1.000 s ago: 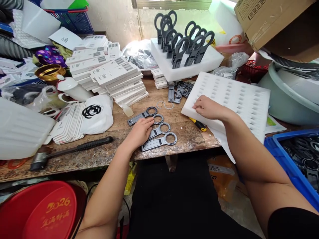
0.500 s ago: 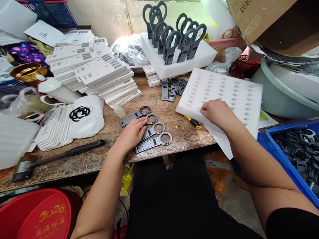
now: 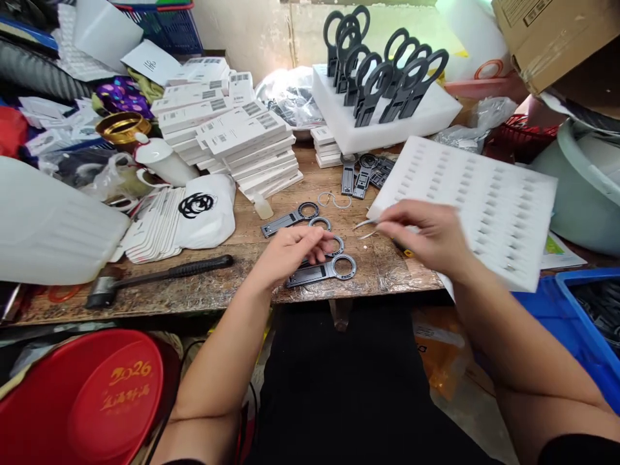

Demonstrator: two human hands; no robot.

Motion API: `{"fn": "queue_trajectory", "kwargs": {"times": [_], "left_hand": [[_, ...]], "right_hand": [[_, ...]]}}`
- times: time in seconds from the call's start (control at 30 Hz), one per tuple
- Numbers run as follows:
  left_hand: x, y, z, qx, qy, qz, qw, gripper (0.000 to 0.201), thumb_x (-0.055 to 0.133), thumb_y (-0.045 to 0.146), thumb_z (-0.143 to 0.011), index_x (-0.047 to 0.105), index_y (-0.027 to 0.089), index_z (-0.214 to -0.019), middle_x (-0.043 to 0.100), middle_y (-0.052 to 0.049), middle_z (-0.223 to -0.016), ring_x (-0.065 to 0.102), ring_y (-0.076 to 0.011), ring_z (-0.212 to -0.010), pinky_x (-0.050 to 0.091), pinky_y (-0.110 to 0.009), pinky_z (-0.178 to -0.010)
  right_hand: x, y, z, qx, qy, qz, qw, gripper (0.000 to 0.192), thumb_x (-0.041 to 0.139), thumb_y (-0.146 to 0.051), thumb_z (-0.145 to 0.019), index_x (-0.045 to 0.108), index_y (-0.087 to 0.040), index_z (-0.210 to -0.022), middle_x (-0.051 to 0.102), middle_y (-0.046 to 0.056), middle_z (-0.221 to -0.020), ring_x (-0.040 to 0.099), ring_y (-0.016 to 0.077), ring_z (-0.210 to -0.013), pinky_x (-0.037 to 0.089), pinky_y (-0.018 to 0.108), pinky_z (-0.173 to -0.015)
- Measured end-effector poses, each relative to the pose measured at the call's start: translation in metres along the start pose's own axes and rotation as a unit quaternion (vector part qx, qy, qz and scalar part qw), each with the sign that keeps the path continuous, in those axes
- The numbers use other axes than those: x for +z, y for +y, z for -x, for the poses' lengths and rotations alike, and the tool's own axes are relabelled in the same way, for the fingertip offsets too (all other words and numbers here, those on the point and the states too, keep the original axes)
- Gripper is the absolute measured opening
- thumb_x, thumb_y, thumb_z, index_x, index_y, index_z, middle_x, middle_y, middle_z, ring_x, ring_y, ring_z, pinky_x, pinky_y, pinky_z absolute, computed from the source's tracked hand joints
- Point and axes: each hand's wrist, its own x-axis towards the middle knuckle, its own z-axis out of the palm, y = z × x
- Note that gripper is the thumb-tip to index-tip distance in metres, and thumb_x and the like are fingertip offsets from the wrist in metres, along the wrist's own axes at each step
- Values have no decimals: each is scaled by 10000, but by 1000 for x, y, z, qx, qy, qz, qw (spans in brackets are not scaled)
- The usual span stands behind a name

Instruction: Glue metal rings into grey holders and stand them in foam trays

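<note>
My left hand (image 3: 295,253) hovers over a row of grey flat holders with ring ends, its fingers loosely curled and apart, with nothing seen in them. It partly hides the middle holders; the near holder (image 3: 314,274) and the far holder (image 3: 285,221) show more fully. My right hand (image 3: 426,236), blurred by motion, pinches a thin pale two-pronged piece (image 3: 365,225) whose prongs point left. It is in front of a slotted white foam block (image 3: 475,200). Two thin pale rings (image 3: 334,200) lie on the wooden table behind the holders.
Black ring-ended holders (image 3: 372,90) stand in another foam block (image 3: 349,132). Stacked white boxes (image 3: 252,139) and a hammer (image 3: 169,271) are to the left. More grey parts (image 3: 361,184) lie at the back. A blue crate (image 3: 576,284) is at right, a red bucket (image 3: 116,394) below left.
My left hand has lifted off the holders and turned. My right hand has moved left from the foam block's edge, with the thin pale piece now visible. The view has swung left.
</note>
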Motion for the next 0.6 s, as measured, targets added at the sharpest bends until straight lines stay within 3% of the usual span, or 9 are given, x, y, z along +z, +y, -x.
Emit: {"fn": "queue_trajectory", "kwargs": {"times": [0.1,0.2,0.3,0.4,0.5,0.6], "left_hand": [[6,12,-3,-83,-68,138,985,532,828,665,-795,738,141,-801,684,-42,-660,546,-93,-532,417,-211,-497],[-5,11,-6,-125,-70,198,970,516,961,565,-661,675,143,-740,578,19,-583,421,-43,-456,261,-183,-430],[-21,5,-14,-139,-63,225,962,499,960,534,-644,677,135,-746,553,25,-578,395,-37,-432,217,-192,-423],[-32,-4,-32,-120,58,180,974,423,914,459,-692,614,161,-690,531,39,-561,400,-47,-432,224,-198,-429],[-35,-16,-57,-90,203,56,974,326,797,359,-826,569,185,-669,539,46,-551,425,-68,-442,284,-213,-456],[-36,-32,-75,-59,253,-97,961,260,677,295,-925,602,189,-700,594,20,-581,517,-118,-519,395,-243,-541]], "right_hand": [[48,-17,-19,-28,-54,-180,982,245,676,-456,-990,768,-236,-934,771,34,-874,681,169,-766,549,311,-748],[81,-18,-37,-7,-50,-287,957,281,721,-491,-961,758,-215,-927,768,36,-887,684,162,-774,565,310,-741],[98,-11,-54,23,-58,-354,933,310,792,-515,-900,758,-208,-930,754,28,-860,692,158,-766,587,314,-747],[110,0,-74,112,-72,-423,896,305,845,-454,-843,762,-203,-995,768,23,-860,709,155,-760,613,313,-743],[126,12,-94,210,-51,-448,868,212,784,-311,-878,761,-188,-1050,789,32,-887,709,139,-735,609,277,-690],[144,25,-112,240,-41,-332,911,192,667,-169,-928,770,-164,-1091,793,39,-880,687,123,-669,584,253,-638]]}}
